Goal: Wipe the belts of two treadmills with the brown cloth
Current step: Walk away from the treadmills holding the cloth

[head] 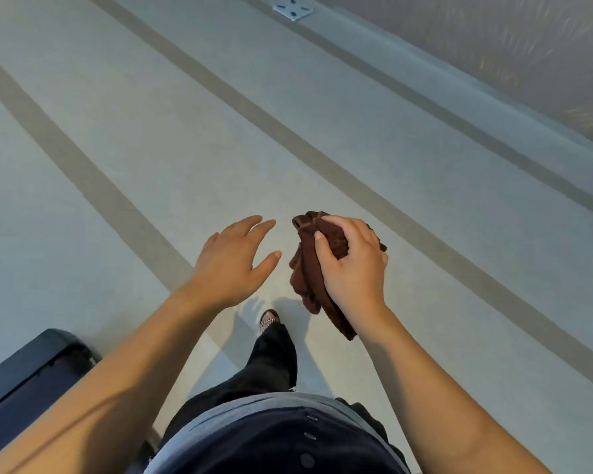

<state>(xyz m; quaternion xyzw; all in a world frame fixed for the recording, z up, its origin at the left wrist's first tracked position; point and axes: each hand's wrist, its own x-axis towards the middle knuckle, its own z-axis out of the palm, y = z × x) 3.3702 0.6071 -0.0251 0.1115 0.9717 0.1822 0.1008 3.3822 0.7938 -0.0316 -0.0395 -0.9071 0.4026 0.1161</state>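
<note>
My right hand is closed around the bunched brown cloth, which hangs down below my wrist over the floor. My left hand floats just left of the cloth, fingers spread, holding nothing and not touching it. The dark rear end of one treadmill shows at the bottom left corner, partly behind my left forearm; its belt surface is barely visible. No second treadmill is in view.
A pale floor with darker diagonal stripes fills the view. A wall base runs along the upper right, with a metal floor plate at the top. My leg and shoe stand below the hands.
</note>
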